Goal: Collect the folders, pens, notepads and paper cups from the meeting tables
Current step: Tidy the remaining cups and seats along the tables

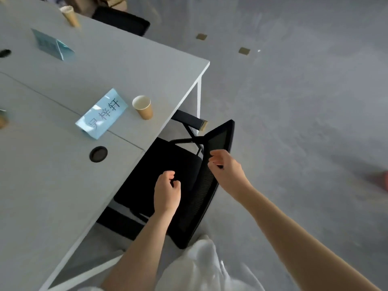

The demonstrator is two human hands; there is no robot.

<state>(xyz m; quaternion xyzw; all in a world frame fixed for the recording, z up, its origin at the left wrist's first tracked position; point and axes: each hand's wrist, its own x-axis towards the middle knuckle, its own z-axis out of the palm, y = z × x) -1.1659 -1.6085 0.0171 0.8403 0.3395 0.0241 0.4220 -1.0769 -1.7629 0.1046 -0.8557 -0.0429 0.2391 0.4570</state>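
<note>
A brown paper cup point(143, 107) stands upright near the table's right edge, beside a blue name card point(102, 113). A second paper cup point(70, 15) stands at the far end of the grey table point(52, 185). A third cup point(2, 121) is cut off by the left border. My left hand point(167, 191) hovers over the black chair's seat, fingers loosely curled and holding nothing. My right hand point(225, 168) grips the top edge of the chair's mesh backrest point(201, 198). No folders, pens or notepads are in view.
The black office chair point(165, 162) is partly tucked under the table's right side. Another blue name card point(52, 45) stands further back, with a second black chair point(123, 21) beyond it. Two round cable grommets point(98, 154) sit in the tabletop. Grey floor lies to the right.
</note>
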